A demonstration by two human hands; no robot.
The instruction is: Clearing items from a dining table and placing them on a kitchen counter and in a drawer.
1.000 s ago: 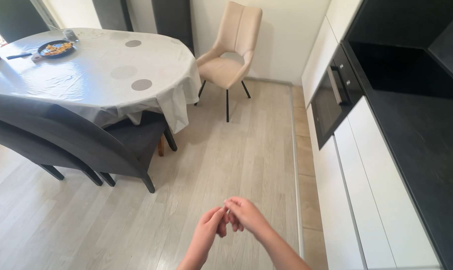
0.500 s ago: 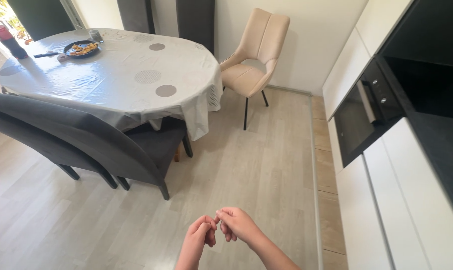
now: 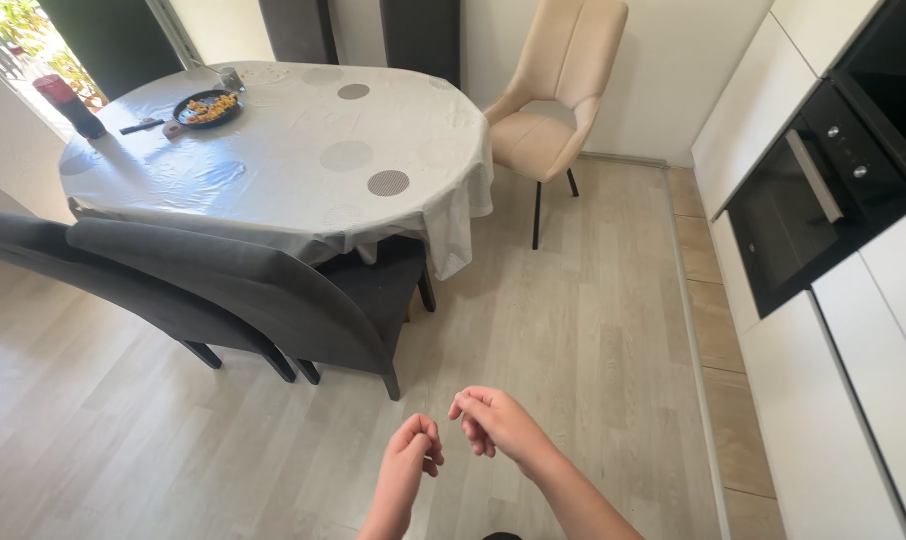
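My left hand hangs low in the middle of the view, above the wooden floor, with its fingers curled in and nothing in it. My right hand is just to its right, a small gap apart, fingers also bent inward and holding nothing that I can see. Nearest to both hands is a dark grey chair up and to the left.
An oval table under a pale cloth carries a black pan of food, a glass and a dark red-capped bottle. A beige chair stands behind it. White cabinets with a built-in oven run along the right.
The view has swung left, so the table and chairs shifted right in the frame. My hands, which were touching at the fingertips, have drawn slightly apart.
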